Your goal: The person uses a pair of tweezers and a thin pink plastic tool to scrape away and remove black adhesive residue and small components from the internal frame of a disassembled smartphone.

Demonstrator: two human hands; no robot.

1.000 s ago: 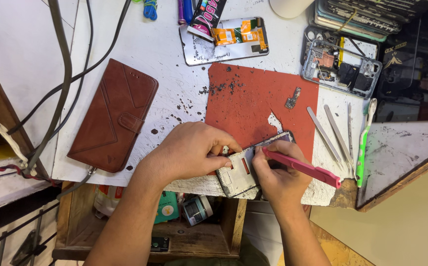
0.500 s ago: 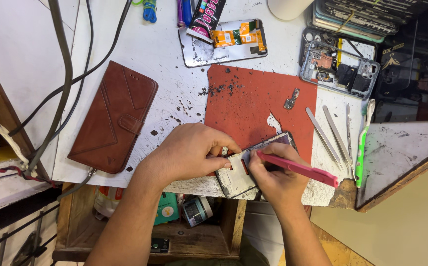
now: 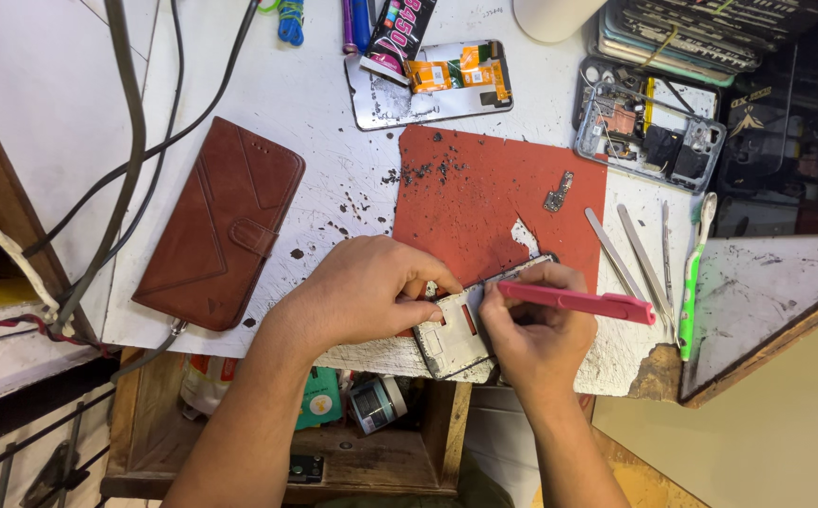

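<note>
My left hand (image 3: pixel 367 292) grips the left end of an opened phone body (image 3: pixel 451 334), a pale frame lying at the near edge of the white bench. My right hand (image 3: pixel 536 334) holds a pink tool (image 3: pixel 578 301) like a pen, its tip down at the phone's inner side. The phone lies half on a red work mat (image 3: pixel 484 198) speckled with dark crumbs. My fingers hide much of the phone.
A brown wallet case (image 3: pixel 221 221) lies at left beside dark cables (image 3: pixel 136 141). Tweezers (image 3: pixel 640 259) and a green-handled brush (image 3: pixel 691 282) lie right of the mat. A small metal part (image 3: pixel 557 191), a phone panel (image 3: pixel 433 85) and an open phone frame (image 3: pixel 649 127) sit behind.
My right hand and the pink tool have shifted slightly along the phone's edge. My left hand keeps its grip in the same place.
</note>
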